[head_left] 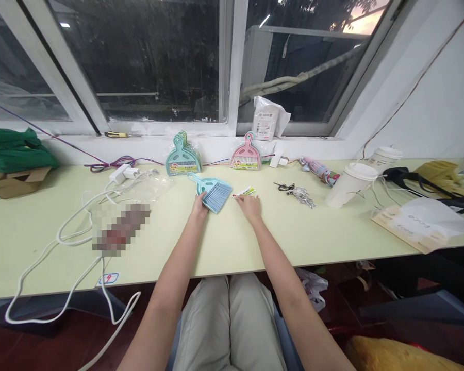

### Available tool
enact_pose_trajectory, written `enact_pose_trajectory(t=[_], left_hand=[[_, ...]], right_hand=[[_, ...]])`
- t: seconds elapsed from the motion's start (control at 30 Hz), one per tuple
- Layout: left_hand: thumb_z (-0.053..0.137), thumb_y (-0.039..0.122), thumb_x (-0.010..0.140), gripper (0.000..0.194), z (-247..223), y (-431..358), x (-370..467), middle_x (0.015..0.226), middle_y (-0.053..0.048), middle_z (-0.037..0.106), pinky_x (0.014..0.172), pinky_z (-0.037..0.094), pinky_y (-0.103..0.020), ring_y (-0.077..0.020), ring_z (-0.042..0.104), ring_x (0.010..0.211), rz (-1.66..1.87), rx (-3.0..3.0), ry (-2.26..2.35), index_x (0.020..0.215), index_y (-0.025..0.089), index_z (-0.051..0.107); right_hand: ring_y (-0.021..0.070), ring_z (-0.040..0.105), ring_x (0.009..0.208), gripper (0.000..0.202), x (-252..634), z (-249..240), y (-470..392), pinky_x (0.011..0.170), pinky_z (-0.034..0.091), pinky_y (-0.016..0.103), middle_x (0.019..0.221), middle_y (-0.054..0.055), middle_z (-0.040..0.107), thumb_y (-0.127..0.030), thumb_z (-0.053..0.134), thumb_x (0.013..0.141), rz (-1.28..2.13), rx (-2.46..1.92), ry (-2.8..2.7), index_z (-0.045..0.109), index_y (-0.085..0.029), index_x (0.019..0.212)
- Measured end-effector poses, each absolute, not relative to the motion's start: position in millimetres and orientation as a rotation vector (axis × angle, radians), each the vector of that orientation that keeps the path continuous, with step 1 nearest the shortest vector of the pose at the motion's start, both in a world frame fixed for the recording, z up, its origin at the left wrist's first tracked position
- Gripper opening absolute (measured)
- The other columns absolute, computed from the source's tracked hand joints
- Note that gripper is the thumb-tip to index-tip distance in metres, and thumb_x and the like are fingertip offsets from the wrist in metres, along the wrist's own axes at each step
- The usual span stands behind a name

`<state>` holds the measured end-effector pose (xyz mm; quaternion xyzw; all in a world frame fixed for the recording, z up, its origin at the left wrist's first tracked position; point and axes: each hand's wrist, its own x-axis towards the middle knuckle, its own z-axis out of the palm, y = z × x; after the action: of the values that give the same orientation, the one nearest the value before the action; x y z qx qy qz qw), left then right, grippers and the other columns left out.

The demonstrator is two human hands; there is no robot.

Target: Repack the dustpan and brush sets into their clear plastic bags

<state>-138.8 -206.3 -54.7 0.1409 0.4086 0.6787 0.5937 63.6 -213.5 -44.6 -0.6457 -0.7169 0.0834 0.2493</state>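
- Blue plastic dustpan, with a bristled brush lying in it, is tilted over the table, its looped handle pointing away to the left.
- Left hand: at the near left edge of the dustpan, fingers closed on that edge, thumb across the upper side.
- Right hand: to the right of the dustpan and apart from it, fingers touching a small printed card; whether they pinch it or merely rest against it, I cannot tell.
- Behind the dustpan, slightly left: several wrapped green dustpan sets, upright against the wall.
- Behind the dustpan, to its right: a pink dustpan set, also upright.
- Left of the dustpan: crumpled clear wrapping near a white cable.
- Well to the dustpan's right: a silvery metal bunch, then a lidded white cup.
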Motion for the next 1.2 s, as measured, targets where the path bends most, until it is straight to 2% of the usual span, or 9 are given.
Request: enact_pose_trajectory(t=[0.1, 0.23, 0.4, 0.53, 0.7, 0.83, 1.0, 1.1, 1.2], left_hand=[[0.064, 0.016, 0.077, 0.038, -53, -207, -138, 0.093, -0.004, 0.069, 0.086, 0.053, -0.034, -0.0179, 0.067, 0.089, 1.590, 0.314, 0.953, 0.113, 0.023, 0.055], [0.066, 0.017, 0.076, 0.033, -50, -210, -138, 0.093, -0.004, 0.069, 0.087, 0.052, -0.035, -0.0191, 0.067, 0.091, 1.580, 0.324, 0.967, 0.107, 0.022, 0.057], [0.062, 0.015, 0.078, 0.033, -48, -213, -137, 0.092, -0.002, 0.068, 0.088, 0.052, -0.036, -0.0172, 0.066, 0.088, 1.579, 0.311, 0.961, 0.109, 0.023, 0.054], [0.069, 0.020, 0.074, 0.042, -48, -216, -130, 0.096, -0.003, 0.068, 0.086, 0.052, -0.034, -0.0168, 0.066, 0.086, 1.562, 0.370, 0.927, 0.113, 0.024, 0.053], [0.079, 0.030, 0.066, 0.050, -49, -219, -117, 0.099, -0.007, 0.069, 0.084, 0.052, -0.034, -0.0202, 0.067, 0.090, 1.507, 0.554, 0.803, 0.109, 0.020, 0.056], [0.078, 0.007, 0.055, 0.057, -53, -222, -117, 0.099, -0.002, 0.067, 0.083, 0.052, -0.030, -0.0155, 0.065, 0.086, 1.577, 0.662, 0.869, 0.104, 0.022, 0.054], [0.071, -0.002, 0.050, 0.061, -53, -222, -120, 0.096, -0.001, 0.065, 0.085, 0.053, -0.033, -0.0177, 0.064, 0.091, 1.591, 0.636, 0.923, 0.102, 0.023, 0.052], [0.073, -0.001, 0.049, 0.061, -51, -222, -119, 0.099, -0.002, 0.065, 0.089, 0.052, -0.037, -0.0220, 0.064, 0.098, 1.586, 0.633, 0.895, 0.101, 0.023, 0.052], [0.077, 0.002, 0.049, 0.061, -50, -224, -118, 0.101, -0.004, 0.066, 0.090, 0.052, -0.039, -0.0246, 0.064, 0.099, 1.541, 0.660, 0.870, 0.102, 0.022, 0.053]], right_hand=[[0.0248, 0.061, 0.106, 0.045, 66, -47, -211, 0.103, 0.031, 0.040, 0.106, 0.013, 0.071, -0.046, 0.034, 0.098, 0.221, -1.783, -1.869, 0.071, -0.022, 0.106], [0.0278, 0.044, 0.131, 0.036, 70, -57, -207, 0.111, 0.020, 0.049, 0.139, 0.014, 0.052, -0.039, 0.053, 0.091, 0.159, -1.778, -1.897, 0.062, -0.020, 0.121], [0.0242, 0.061, 0.111, 0.032, 76, -53, -200, 0.110, 0.026, 0.042, 0.114, 0.012, 0.069, -0.034, 0.048, 0.093, 0.353, -1.754, -1.734, 0.067, -0.019, 0.113], [0.0227, 0.055, 0.120, 0.049, 66, -40, -200, 0.104, 0.038, 0.035, 0.130, 0.012, 0.061, -0.045, 0.039, 0.094, 0.461, -1.470, -1.467, 0.057, -0.017, 0.129], [0.0227, 0.025, 0.144, 0.047, 33, -45, -220, 0.116, 0.006, 0.057, 0.151, 0.004, 0.040, -0.043, 0.048, 0.092, 0.475, -1.233, -2.041, 0.048, -0.031, 0.138], [0.0239, 0.012, 0.148, 0.049, 21, -56, -227, 0.110, -0.006, 0.068, 0.157, 0.004, 0.027, -0.043, 0.042, 0.095, 0.471, -1.328, -2.220, 0.038, -0.034, 0.143], [0.0263, 0.001, 0.149, 0.059, 24, -57, -219, 0.110, 0.002, 0.069, 0.161, 0.006, 0.011, -0.043, 0.048, 0.090, 0.573, -1.395, -2.087, 0.032, -0.032, 0.146], [0.0262, 0.001, 0.149, 0.081, 25, -57, -213, 0.115, 0.014, 0.059, 0.161, 0.012, 0.000, -0.042, 0.057, 0.083, 0.675, -1.434, -1.770, 0.017, -0.022, 0.152], [0.0245, 0.019, 0.146, 0.089, 25, -58, -208, 0.113, 0.030, 0.047, 0.159, 0.017, 0.014, -0.037, 0.064, 0.077, 0.901, -1.387, -1.362, 0.017, -0.017, 0.150]])
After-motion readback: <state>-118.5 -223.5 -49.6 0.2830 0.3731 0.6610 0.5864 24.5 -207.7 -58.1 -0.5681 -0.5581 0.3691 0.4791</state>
